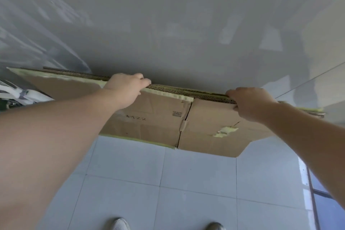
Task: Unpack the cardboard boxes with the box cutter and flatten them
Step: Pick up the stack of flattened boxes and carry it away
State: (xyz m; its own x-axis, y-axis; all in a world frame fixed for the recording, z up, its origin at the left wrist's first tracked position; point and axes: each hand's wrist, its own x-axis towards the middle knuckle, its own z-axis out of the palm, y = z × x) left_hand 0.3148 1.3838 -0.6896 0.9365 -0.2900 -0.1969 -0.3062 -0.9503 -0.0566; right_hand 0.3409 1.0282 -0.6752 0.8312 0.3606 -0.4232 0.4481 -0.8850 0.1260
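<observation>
A flattened brown cardboard box (160, 117) with strips of pale yellow tape stands on edge against a grey wall, its lower edge on the tiled floor. Several corrugated layers show along its top edge. My left hand (125, 89) grips the top edge left of the middle, fingers curled over the far side. My right hand (250, 102) grips the same edge further right, thumb on the near face. No box cutter is visible.
A glossy grey wall (177, 24) rises right behind the cardboard. White floor tiles (168, 183) lie in front, with my two shoes (121, 225) at the bottom. Dark and white clutter (13, 95) sits at the far left. A blue floor strip (324, 201) runs along the right.
</observation>
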